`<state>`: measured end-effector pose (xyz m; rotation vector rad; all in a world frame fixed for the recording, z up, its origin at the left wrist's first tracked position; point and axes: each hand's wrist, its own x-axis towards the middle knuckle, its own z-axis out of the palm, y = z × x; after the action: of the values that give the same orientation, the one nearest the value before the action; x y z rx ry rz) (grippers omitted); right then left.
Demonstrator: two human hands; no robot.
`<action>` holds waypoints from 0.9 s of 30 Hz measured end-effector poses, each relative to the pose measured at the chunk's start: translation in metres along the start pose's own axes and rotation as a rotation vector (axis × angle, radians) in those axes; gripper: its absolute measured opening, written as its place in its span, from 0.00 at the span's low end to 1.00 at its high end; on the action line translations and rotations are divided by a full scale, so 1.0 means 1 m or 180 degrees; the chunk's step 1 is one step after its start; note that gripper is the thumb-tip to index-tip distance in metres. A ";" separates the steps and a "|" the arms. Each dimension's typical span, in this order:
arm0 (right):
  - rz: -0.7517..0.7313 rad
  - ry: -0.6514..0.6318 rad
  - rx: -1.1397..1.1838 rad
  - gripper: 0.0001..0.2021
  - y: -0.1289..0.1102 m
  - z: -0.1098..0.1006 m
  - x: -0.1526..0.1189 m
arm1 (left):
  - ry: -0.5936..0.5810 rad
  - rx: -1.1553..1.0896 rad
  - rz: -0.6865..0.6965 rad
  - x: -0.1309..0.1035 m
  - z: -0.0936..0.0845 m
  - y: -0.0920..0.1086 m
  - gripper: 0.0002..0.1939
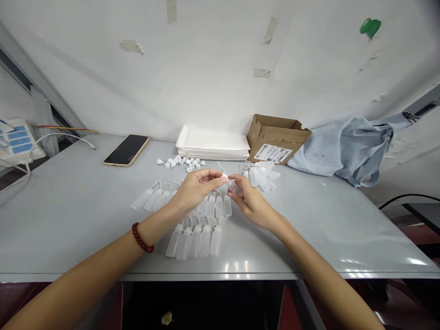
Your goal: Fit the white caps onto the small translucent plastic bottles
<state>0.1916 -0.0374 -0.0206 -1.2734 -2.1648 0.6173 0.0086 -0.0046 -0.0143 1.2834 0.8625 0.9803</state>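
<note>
Both hands meet over the middle of the table at one small translucent plastic bottle (pixel 234 187), which is tilted. My right hand (pixel 253 201) is closed around its body. At its neck, the fingertips of my left hand (pixel 197 189) pinch the white cap (pixel 224 178); a thin tip sticks up above it. Below my hands lies a front row of several similar bottles (pixel 195 240), each with a thin curved white tube at the top. Another row of bottles (pixel 151 200) runs behind it, partly hidden by my left hand and wrist.
Loose small white caps (pixel 182 161) lie behind my left hand. Several more bottles (pixel 264 176) are piled beyond my right hand. Along the wall are a stack of white padded envelopes (pixel 213 144), a cardboard box (pixel 275 140) and pale blue cloth (pixel 343 149). A phone (pixel 127 150) lies back left.
</note>
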 end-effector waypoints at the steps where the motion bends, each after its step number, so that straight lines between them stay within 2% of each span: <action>1: 0.0008 0.0002 0.0008 0.17 0.000 0.000 0.000 | -0.0015 -0.0011 -0.0001 0.000 0.000 0.000 0.11; 13: -0.0034 0.0099 0.0138 0.12 -0.002 0.001 0.000 | -0.0110 0.0373 -0.0125 -0.001 0.000 0.002 0.13; 19: 0.0083 0.0115 0.0290 0.10 -0.005 0.001 -0.001 | -0.0322 0.0533 0.0051 -0.001 -0.002 0.007 0.12; 23: 0.0189 0.0056 0.0578 0.11 -0.007 0.001 -0.002 | -0.0401 0.0480 0.0083 0.000 -0.003 0.008 0.11; 27: 0.0349 -0.0068 0.1192 0.11 -0.006 0.001 -0.003 | -0.0537 0.0526 0.0164 0.002 -0.007 0.008 0.10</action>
<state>0.1879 -0.0429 -0.0180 -1.1862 -1.8885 1.0299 0.0024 -0.0002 -0.0069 1.5131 0.7952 0.8406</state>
